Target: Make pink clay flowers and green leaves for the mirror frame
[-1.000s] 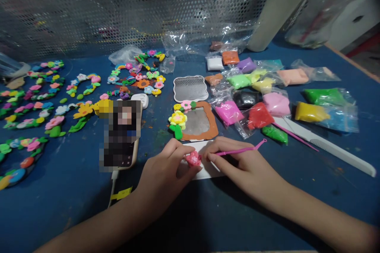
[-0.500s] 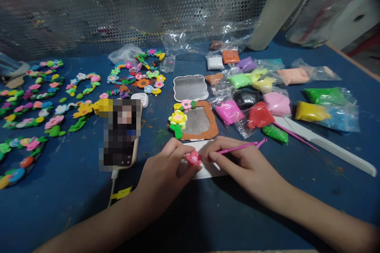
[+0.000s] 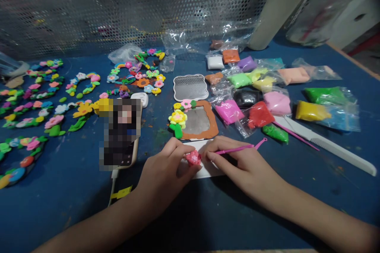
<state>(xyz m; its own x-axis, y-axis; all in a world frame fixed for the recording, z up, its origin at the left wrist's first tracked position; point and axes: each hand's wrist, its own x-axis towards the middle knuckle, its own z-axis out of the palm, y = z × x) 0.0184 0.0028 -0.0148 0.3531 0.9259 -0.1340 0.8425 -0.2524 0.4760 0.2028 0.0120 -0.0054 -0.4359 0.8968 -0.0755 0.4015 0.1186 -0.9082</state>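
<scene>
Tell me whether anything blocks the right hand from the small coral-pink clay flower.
Nothing visible does: the right hand, gripping a slim magenta plastic tool, is close beside the flower, which the left hand holds.

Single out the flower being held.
The coral-pink flower with the paler centre, pinched in the left hand; the other flowers lie untouched.

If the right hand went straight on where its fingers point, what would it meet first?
Most likely the pink flower held by the left hand; the magenta tool in the right hand may reach it first, though depth is unclear.
</scene>
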